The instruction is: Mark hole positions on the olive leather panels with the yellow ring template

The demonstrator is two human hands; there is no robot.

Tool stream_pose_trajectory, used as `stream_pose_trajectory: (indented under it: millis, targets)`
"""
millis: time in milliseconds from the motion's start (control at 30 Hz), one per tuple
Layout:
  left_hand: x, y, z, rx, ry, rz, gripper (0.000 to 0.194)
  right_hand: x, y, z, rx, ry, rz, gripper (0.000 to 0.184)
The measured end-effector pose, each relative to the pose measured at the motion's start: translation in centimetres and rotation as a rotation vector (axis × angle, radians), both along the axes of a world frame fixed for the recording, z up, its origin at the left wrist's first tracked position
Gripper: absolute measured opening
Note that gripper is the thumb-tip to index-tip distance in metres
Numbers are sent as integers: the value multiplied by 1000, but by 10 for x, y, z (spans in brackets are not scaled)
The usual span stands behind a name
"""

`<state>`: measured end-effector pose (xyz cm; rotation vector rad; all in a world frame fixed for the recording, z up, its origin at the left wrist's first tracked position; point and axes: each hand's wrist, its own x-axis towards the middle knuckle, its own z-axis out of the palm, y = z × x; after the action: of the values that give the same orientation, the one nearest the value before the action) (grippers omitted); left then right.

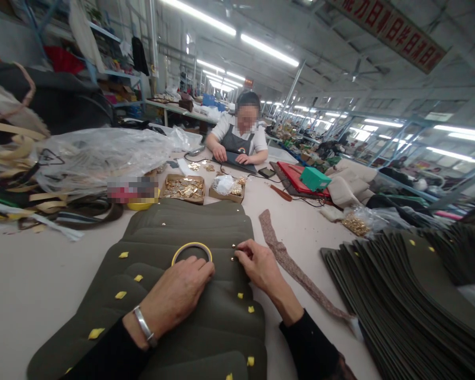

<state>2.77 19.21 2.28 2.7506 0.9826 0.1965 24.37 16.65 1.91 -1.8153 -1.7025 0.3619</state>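
Several dark olive panels lie overlapped on the table in front of me, with small yellow tape pieces stuck on them. My left hand, a silver bracelet at its wrist, is closed on the near side of a roll of yellow tape resting on the panels. Thumb and forefinger of my right hand are pinched together at the right edge of a panel. Just left of those fingertips sit two small gold studs. Whatever is between the fingertips is too small to make out.
Cardboard boxes of gold metal fittings and wrapped parts stand beyond the panels. A brown fabric strip and stacked dark panels lie right. Straps and plastic bags crowd the left. A co-worker sits opposite.
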Motion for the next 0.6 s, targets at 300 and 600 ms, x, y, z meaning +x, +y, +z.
stream_pose_trajectory:
  millis: [300, 600]
  targets:
    - [1, -3, 11, -157, -77, -27, 23, 0, -57, 1, -33, 72, 162, 17]
    - [4, -8, 3, -113, 18, -15, 22, 0, -43, -16, -100, -92, 118, 10]
